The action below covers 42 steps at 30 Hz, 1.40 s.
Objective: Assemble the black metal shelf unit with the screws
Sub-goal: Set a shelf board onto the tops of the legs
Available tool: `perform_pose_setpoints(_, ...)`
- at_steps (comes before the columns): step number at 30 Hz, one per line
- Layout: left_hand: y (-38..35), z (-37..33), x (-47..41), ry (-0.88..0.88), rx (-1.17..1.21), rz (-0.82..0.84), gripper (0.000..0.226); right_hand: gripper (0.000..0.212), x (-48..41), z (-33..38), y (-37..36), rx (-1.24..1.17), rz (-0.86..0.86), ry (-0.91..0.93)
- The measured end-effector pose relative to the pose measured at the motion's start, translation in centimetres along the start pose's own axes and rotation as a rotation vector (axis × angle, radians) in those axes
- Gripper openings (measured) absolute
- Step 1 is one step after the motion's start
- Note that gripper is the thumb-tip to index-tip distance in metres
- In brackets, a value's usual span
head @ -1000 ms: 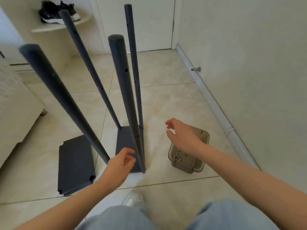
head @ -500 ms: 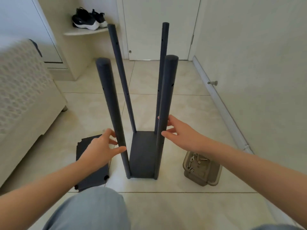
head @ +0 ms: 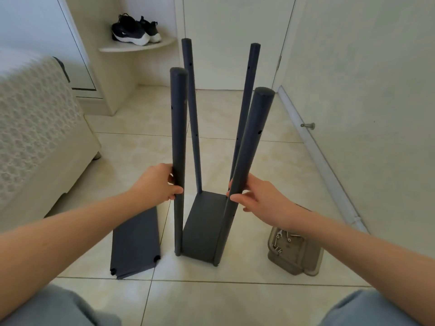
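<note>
The black shelf unit stands upright on the tiled floor, directly in front of the person's knees; its bottom panel lies flat with four poles rising from its corners, each pole showing small screw holes along its side. The left hand grips the near-left pole about halfway up, fingers curled round it; the right hand holds the near-right pole at much the same height, thumb on the far side and fingertips on the near side; that pole leans slightly outward at the top. The two far poles stand free behind them.

Just left of the unit, flat on the floor, lies a stack of spare black panels; just right of the unit sits a clear plastic box with loose screws in it, partly hidden by the right forearm. Further left of the unit is a bed with a pale patterned cover; beyond the unit, a white door and a corner ledge carrying black shoes; to the unit's right, a metal doorstop juts from the wall.
</note>
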<state>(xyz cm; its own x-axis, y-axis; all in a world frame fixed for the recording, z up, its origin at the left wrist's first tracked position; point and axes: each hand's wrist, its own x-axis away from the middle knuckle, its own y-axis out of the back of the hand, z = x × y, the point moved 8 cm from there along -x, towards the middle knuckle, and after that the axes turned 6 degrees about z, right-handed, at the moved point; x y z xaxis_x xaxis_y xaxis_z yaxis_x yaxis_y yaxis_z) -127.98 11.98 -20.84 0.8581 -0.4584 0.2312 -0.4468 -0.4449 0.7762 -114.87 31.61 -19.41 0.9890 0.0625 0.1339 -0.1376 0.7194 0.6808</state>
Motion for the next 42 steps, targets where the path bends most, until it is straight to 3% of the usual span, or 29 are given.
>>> perform_pose_setpoints(12,2.6,3.0,0.9,0.096,0.242,-0.171,0.046,0.041,-0.1,6.1,-4.7,-0.032,0.056,0.017)
perform_pose_setpoints(17,3.2,3.1,0.9,0.099,0.296,-0.200,0.047,0.037,-1.7,7.8,-7.3,-0.053,0.092,0.054)
perform_pose_setpoints(23,3.3,3.4,-0.3,0.124,0.339,-0.201,0.045,0.034,-3.8,6.9,-7.8,-0.155,0.071,0.044)
perform_pose_setpoints(28,3.2,3.9,-0.7,0.112,0.342,-0.196,0.055,0.044,-4.3,4.0,-6.2,-0.232,0.101,-0.020)
perform_pose_setpoints(36,2.4,6.3,1.4,0.225,0.562,-0.132,0.067,0.041,-3.5,-7.6,5.2,-0.284,-0.324,-0.379)
perform_pose_setpoints(39,2.2,6.4,2.6,0.256,0.584,-0.115,0.064,0.052,-3.6,-10.0,8.0,-0.320,-0.482,-0.476)
perform_pose_setpoints(42,1.6,5.3,3.6,0.228,0.590,-0.041,0.057,0.062,-4.9,-10.3,9.2,-0.371,-0.512,-0.461)
